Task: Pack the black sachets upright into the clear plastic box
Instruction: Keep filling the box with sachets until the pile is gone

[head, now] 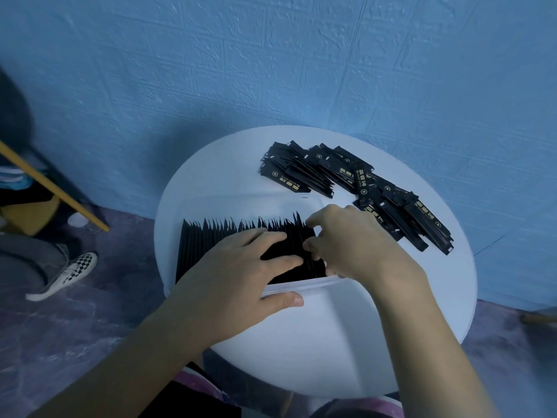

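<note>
While the right hand (355, 242) curls its fingers (313, 245) down among the tops of the standing sachets, pinched together on what looks like one sachet being seated, though the sachet itself is hidden among the others, the left hand (238, 276) lies spread and flat. Its fingers (271, 239) press apart across the packed tops and its thumb hooks over the near wall of the clear rectangular plastic box (298, 286).

Under and to the left of both sets of fingers, a long row of thin black foil sachets (211, 242) stands upright, edge to edge, filling the box nearly from end to end. I judge the packing well past halfway.

Beyond the right fingers, away from the person, a loose heap of black sachets with gold print (346, 176) lies flat on the round white counter (301, 342), not yet packed. Dozens remain, so much work is left.
</note>
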`<act>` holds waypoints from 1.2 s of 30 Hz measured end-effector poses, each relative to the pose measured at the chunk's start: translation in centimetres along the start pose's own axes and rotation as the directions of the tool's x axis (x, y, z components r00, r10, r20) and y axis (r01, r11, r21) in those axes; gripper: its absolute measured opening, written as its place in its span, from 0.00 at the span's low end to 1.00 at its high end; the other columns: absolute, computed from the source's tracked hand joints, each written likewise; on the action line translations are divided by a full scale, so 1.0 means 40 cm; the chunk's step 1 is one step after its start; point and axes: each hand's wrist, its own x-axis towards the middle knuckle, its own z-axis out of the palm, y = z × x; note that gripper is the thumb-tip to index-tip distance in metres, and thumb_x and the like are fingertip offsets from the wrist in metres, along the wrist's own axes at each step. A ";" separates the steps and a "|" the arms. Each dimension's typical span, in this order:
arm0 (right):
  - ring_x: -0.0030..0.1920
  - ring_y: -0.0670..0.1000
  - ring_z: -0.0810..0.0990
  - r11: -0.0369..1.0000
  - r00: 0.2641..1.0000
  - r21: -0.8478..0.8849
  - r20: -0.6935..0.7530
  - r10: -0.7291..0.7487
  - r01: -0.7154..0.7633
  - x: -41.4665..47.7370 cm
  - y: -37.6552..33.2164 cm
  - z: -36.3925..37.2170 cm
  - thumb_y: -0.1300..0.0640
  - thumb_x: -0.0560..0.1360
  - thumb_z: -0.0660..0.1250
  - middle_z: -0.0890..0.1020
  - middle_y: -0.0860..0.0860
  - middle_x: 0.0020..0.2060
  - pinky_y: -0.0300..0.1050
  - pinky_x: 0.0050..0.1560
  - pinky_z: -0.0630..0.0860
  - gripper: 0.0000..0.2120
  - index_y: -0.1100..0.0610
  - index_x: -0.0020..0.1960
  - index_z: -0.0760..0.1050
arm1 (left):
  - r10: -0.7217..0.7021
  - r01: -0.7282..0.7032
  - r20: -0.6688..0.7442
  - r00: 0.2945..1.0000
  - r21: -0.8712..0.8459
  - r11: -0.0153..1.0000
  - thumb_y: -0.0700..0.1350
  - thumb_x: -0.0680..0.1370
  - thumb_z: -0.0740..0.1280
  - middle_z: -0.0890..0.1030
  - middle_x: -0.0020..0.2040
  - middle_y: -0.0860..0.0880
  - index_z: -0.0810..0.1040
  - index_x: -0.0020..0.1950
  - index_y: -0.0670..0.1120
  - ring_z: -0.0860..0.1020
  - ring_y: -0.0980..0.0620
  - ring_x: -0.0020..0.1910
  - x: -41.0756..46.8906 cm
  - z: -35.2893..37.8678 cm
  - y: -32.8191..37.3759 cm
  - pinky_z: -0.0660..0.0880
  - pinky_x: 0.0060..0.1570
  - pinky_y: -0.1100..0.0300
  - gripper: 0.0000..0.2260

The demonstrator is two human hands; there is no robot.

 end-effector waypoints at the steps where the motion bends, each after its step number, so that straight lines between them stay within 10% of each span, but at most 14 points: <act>1: 0.43 0.60 0.82 1.000 1.000 0.016 0.015 0.008 -0.008 -0.001 0.001 -0.003 0.51 0.75 0.67 0.83 0.53 0.42 0.52 0.47 0.82 0.10 0.52 0.54 0.78 | 0.003 -0.003 0.001 1.000 -0.006 1.000 0.71 0.77 0.55 0.73 0.72 0.53 0.75 0.69 0.61 0.71 0.49 0.70 0.000 0.000 0.000 0.70 0.67 0.50 0.26; 28: 0.43 0.54 0.80 0.998 0.997 0.059 0.081 -0.014 0.010 -0.031 0.021 -0.017 0.55 0.74 0.59 0.84 0.49 0.38 0.47 0.42 0.78 0.14 0.45 0.45 0.83 | 0.111 -0.112 -0.027 0.993 -0.022 0.993 0.67 0.78 0.59 0.74 0.69 0.54 0.71 0.73 0.62 0.72 0.51 0.66 0.021 -0.002 0.023 0.73 0.62 0.52 0.25; 36: 0.25 0.43 0.76 0.845 0.978 0.520 -0.210 -0.017 0.126 0.040 0.044 -0.004 0.55 0.80 0.60 0.86 0.44 0.33 0.41 0.37 0.75 0.11 0.48 0.51 0.81 | 0.053 -0.053 0.005 0.999 -0.054 0.997 0.67 0.79 0.56 0.72 0.72 0.54 0.73 0.70 0.61 0.69 0.52 0.70 0.015 -0.006 0.009 0.72 0.65 0.50 0.23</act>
